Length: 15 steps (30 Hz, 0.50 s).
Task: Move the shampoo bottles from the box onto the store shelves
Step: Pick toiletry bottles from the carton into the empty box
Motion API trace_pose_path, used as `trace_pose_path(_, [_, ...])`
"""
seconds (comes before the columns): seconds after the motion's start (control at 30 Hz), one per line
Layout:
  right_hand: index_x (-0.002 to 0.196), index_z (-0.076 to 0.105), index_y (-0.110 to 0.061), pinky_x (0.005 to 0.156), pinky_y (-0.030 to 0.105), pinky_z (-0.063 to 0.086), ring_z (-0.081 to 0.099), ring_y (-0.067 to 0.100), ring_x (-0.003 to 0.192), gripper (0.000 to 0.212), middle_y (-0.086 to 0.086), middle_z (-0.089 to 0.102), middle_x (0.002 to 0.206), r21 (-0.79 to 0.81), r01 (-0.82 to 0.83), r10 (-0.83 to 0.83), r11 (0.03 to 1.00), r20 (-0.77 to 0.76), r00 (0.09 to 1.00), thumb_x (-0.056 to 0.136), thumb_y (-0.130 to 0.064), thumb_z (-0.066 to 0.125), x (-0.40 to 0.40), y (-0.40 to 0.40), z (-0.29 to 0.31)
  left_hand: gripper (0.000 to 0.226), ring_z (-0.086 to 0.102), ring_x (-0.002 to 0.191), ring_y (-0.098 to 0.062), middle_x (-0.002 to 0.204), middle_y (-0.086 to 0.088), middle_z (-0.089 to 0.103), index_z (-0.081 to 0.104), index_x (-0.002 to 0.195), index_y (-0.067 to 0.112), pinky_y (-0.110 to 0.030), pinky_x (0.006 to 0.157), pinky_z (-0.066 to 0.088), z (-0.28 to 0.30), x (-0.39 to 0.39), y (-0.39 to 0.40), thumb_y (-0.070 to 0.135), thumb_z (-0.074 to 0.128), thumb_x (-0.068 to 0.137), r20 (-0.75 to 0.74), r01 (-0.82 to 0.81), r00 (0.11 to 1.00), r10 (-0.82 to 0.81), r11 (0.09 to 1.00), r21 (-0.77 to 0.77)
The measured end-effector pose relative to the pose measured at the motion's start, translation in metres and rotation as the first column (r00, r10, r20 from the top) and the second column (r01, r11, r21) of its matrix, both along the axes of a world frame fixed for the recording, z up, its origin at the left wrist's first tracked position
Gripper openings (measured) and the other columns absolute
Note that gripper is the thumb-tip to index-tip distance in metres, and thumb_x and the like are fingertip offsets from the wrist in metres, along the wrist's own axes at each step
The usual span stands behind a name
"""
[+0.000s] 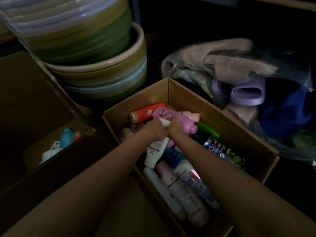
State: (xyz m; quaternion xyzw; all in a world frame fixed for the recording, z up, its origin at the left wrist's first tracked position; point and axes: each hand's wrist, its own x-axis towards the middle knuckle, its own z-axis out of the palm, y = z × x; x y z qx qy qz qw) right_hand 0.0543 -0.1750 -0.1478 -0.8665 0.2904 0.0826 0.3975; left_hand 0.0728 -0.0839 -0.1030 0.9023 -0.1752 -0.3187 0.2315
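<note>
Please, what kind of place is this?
Probably a shop's stockroom or a dim aisle floor. A cardboard box full of mixed shampoo bottles, stacked plastic basins, and bagged slippers suggest unshelved stock.

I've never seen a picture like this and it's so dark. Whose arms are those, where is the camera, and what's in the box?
The camera sits on a person's head and looks down, so the two arms are that person's own. Both hands reach into an open cardboard box full of lying shampoo bottles. The left hand grips a white bottle. The right hand rests on a pink bottle; whether it grips it is hard to tell. Behind the box stand stacked plastic basins. To the right lies a bag of slippers.
</note>
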Motion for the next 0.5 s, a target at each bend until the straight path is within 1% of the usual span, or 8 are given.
trace_pose_path(0.07, [0.132,0.041,-0.004,0.095,0.032,0.041,0.052,0.026,0.116,0.053,0.013,0.054,0.125,0.134,0.079,-0.085,0.988,0.039,0.996,0.085,-0.014,0.064,0.001,-0.005,0.001,0.073,0.040,0.130,-0.030,0.143,-0.017,0.039,0.024,0.144,0.002,-0.042,0.108,0.035,-0.004,0.002,0.003,0.031,0.058,0.086,-0.042,-0.094,0.995,0.094,0.996,-0.004])
trace_pose_path(0.17, [0.098,0.043,-0.012,0.076,0.027,0.045,0.052,0.018,0.097,0.036,0.002,0.053,0.097,0.251,0.031,-0.068,0.968,0.140,0.988,0.078,-0.012,0.073,0.003,-0.026,0.014,0.098,0.026,0.138,-0.030,0.151,-0.015,0.022,0.001,0.147,0.002,-0.035,0.108,0.029,-0.013,-0.001,0.003,0.031,0.068,0.082,-0.044,-0.150,0.988,0.151,0.988,0.021])
trace_pose_path(0.27, [0.081,0.044,-0.019,0.076,0.040,0.057,0.061,0.025,0.094,0.032,0.008,0.058,0.098,0.434,0.030,-0.174,0.900,0.295,0.940,0.077,-0.009,0.074,0.006,-0.049,0.036,0.113,0.041,0.129,-0.025,0.141,-0.010,0.040,0.013,0.146,0.005,-0.034,0.102,0.038,-0.028,-0.007,-0.006,0.040,0.080,0.061,-0.007,-0.270,0.962,0.274,0.942,-0.197])
trace_pose_path(0.37, [0.086,0.051,-0.011,0.075,0.035,0.058,0.064,0.024,0.084,0.012,0.013,0.063,0.097,0.674,-0.001,-0.285,0.739,0.313,0.906,0.088,-0.014,0.063,0.016,-0.066,0.044,0.087,0.050,0.104,-0.020,0.116,-0.003,0.049,0.026,0.137,0.007,-0.032,0.083,0.042,-0.020,-0.002,-0.019,0.031,0.077,0.071,0.025,-0.435,0.886,0.462,0.851,-0.295])
trace_pose_path(0.4, [0.091,0.054,-0.010,0.081,0.038,0.056,0.063,0.025,0.085,0.011,0.017,0.064,0.100,0.614,0.025,-0.269,0.789,0.308,0.913,0.092,-0.019,0.058,0.019,-0.071,0.036,0.081,0.051,0.101,-0.021,0.114,-0.005,0.049,0.028,0.134,0.008,-0.033,0.083,0.043,-0.014,0.002,-0.025,0.032,0.075,0.073,-0.039,-0.493,0.859,0.510,0.805,-0.329])
trace_pose_path(0.43, [0.101,0.056,-0.009,0.089,0.042,0.052,0.061,0.027,0.093,0.018,0.019,0.063,0.109,0.427,0.019,-0.155,0.904,0.285,0.946,0.093,-0.025,0.056,0.022,-0.077,0.026,0.080,0.053,0.103,-0.024,0.117,-0.008,0.050,0.029,0.134,0.008,-0.036,0.086,0.046,-0.003,0.009,-0.031,0.033,0.074,0.074,-0.142,-0.568,0.816,0.560,0.735,-0.369])
trace_pose_path(0.47, [0.116,0.054,-0.011,0.096,0.043,0.046,0.057,0.030,0.107,0.032,0.019,0.058,0.122,0.201,-0.084,0.047,0.976,0.184,0.982,0.091,-0.030,0.058,0.021,-0.078,0.012,0.082,0.054,0.107,-0.028,0.122,-0.011,0.051,0.028,0.136,0.007,-0.040,0.091,0.048,0.004,0.019,-0.034,0.035,0.074,0.075,-0.267,-0.651,0.756,0.598,0.644,-0.401])
trace_pose_path(0.5, [0.131,0.044,-0.014,0.100,0.042,0.041,0.049,0.032,0.119,0.053,0.017,0.049,0.134,0.007,-0.241,0.241,0.970,0.013,0.970,0.087,-0.036,0.062,0.018,-0.075,-0.001,0.084,0.055,0.109,-0.030,0.125,-0.013,0.051,0.028,0.139,0.007,-0.043,0.091,0.048,0.013,0.027,-0.036,0.036,0.074,0.075,-0.373,-0.710,0.703,0.605,0.571,-0.412])
